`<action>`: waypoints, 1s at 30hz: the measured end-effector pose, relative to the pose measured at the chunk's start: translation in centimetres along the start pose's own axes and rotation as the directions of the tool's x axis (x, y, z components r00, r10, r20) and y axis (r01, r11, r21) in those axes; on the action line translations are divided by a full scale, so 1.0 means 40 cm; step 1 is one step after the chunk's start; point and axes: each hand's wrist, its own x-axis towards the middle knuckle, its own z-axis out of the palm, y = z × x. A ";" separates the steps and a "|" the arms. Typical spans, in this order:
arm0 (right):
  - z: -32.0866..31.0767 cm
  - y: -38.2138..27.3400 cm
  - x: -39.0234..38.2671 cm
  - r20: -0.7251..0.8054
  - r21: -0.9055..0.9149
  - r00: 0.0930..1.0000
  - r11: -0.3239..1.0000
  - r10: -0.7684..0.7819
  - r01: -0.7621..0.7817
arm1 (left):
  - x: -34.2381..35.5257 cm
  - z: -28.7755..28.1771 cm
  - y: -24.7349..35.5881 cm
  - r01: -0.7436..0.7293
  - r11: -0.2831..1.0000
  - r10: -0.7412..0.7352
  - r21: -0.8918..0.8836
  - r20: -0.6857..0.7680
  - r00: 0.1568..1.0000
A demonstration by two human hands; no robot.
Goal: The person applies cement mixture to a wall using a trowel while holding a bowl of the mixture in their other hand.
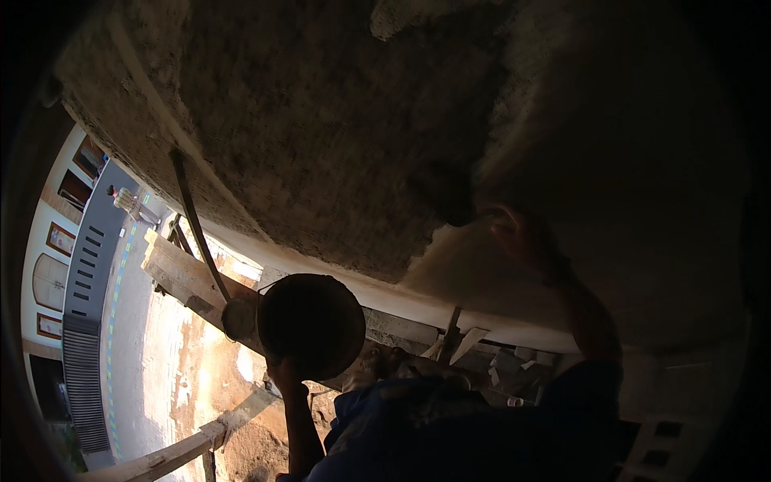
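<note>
In my left hand (285,373) is a dark round bucket (312,325), gripped at its near lower side; what is inside is too dark to see. My right hand (518,233) is raised and closed around a dark trowel (451,193), whose details are lost in shadow. The trowel lies at the surface overhead, by the border between rough, darker plaster (321,136) and a smoother, paler coat (458,257).
A long wooden plank (189,269) runs below on the left, with a smaller container (238,319) by it. A thin pole (198,221) slants up towards the plastered surface. A wooden rail (173,454) crosses the lower left. Far below, a person (128,201) is on the street.
</note>
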 end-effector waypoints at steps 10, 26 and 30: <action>-0.250 -0.128 -0.025 -0.127 -0.218 0.988 0.974 -0.083 0.053 | 0.023 0.024 -0.037 -0.013 0.994 0.024 -0.106 0.099 0.995; -0.418 -0.431 0.067 0.056 0.688 0.697 0.534 -0.715 0.492 | -0.016 0.049 0.013 -0.132 0.978 0.145 -0.162 0.073 0.987; -0.419 -0.236 0.246 -0.139 0.409 0.990 0.912 0.018 0.041 | -0.055 -0.082 0.013 -0.093 0.995 0.090 -0.035 -0.089 0.992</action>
